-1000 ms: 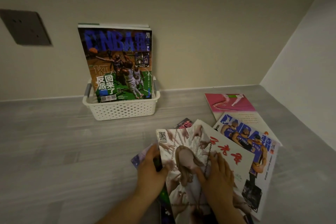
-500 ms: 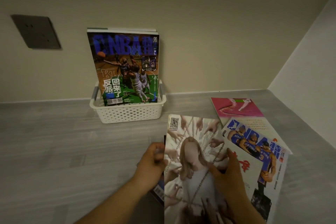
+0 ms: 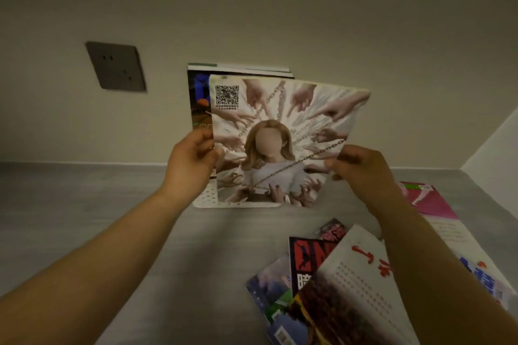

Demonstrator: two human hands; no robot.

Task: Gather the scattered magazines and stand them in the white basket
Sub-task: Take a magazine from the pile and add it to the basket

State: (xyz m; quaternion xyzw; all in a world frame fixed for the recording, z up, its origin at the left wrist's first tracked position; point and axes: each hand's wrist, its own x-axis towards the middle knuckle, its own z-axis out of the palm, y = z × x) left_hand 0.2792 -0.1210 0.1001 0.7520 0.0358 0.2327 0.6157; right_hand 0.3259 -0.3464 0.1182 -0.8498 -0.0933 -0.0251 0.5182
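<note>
Head view, the only one given. Held upright in both hands: the chained-figure magazine (image 3: 283, 140), raised in front of the white basket (image 3: 207, 200) and covering most of it. Left hand (image 3: 193, 159) closed on the left edge, thumb over the cover; right hand (image 3: 361, 168) pinched on the lower right edge, fingers curled behind. Seen behind it, against the wall: the basketball magazine (image 3: 199, 101) already standing in the basket, with at least one more spine at the back (count not readable). Lower edge of the held copy level with the basket's front wall or just before it; whether inside the rim or not, could not be told.

Left on the grey tabletop (image 3: 84, 218), near the right forearm: a fanned pile of loose magazines (image 3: 330, 283), and further right a pink-covered magazine (image 3: 429, 202) lying flat.

Judged as the step in hand: seating this copy in front of the standing ones. Best done by lowering it straight and square to the basket, bottom edge first, with both sides supported (a thin glossy cover would likely bow under a one-sided grip), then leaned back onto the others before letting go. Several copies yet to gather.
</note>
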